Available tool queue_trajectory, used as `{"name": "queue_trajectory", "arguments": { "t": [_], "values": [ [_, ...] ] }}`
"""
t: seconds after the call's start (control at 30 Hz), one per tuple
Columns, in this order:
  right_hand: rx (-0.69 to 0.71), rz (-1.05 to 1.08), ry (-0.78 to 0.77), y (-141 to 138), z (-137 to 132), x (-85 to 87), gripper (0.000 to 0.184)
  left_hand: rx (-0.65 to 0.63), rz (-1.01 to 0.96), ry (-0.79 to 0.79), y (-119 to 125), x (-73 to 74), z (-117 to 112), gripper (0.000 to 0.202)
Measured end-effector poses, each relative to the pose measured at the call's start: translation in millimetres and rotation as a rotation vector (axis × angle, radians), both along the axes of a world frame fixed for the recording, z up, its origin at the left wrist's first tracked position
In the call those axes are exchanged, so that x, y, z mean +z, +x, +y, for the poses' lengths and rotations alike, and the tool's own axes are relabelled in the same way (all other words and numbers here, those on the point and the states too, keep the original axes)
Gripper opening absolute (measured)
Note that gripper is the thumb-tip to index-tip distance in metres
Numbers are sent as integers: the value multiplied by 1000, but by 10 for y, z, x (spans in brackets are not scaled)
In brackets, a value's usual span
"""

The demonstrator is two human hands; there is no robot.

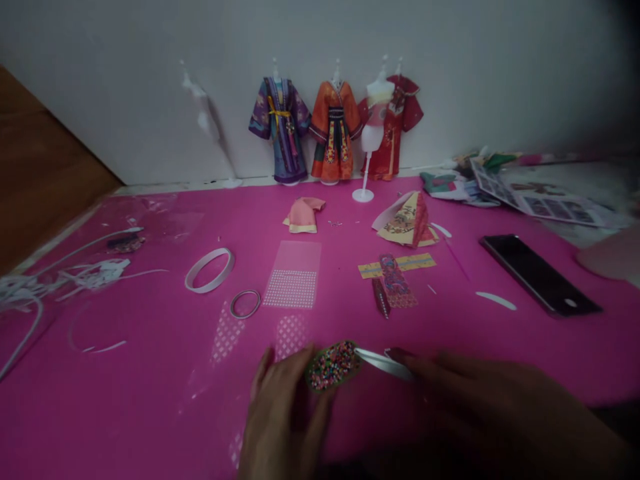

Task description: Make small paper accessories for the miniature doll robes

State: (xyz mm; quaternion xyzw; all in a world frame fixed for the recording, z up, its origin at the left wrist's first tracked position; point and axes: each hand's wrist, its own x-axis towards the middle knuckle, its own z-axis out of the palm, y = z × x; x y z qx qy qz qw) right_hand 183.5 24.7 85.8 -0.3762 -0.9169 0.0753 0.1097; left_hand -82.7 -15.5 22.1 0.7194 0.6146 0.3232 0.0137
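Observation:
My left hand (pixel 287 407) has its fingers and thumb around the edge of a small oval dish of multicoloured beads (pixel 333 365), which rests low on the pink mat. In my right hand (pixel 480 393) is a pair of silver tweezers (pixel 384 364). Their tips point left and reach the dish's right rim; whether a bead is between them is too small to tell. Beyond the dish lies a sheet of small white gems (pixel 290 288). Right of that sheet are a dark red strip (pixel 381 298) and patterned fabric pieces (pixel 397 280).
Several miniature dress forms stand along the wall, some in robes (pixel 334 130). A white tape ring (pixel 209 270) and a thinner ring (pixel 245 304) lie left of centre. A black phone (pixel 540 273) is on the right, tangled white cord (pixel 75 280) on the left. A folded fabric skirt (pixel 407 223) sits farther back.

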Motion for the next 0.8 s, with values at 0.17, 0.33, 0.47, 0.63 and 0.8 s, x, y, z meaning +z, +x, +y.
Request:
{"name": "queue_trajectory", "arguments": {
  "t": [0.17,0.33,0.47,0.63,0.8],
  "values": [
    [-144,-48,-102,282,-94,-90,51,16,-1,-9,19,-2,27,34],
    [-265,-12,-207,445,-171,-88,40,-66,92,-4,-33,-26,67,33],
    [-289,-12,-237,495,-207,-117,32,-75,211,27,-74,-29,95,30],
    [-314,-13,-320,491,-211,-143,28,-68,267,24,-90,-28,117,30],
    [-301,-16,-351,478,-193,-132,22,-64,256,65,-94,-30,106,33]
  ]
}}
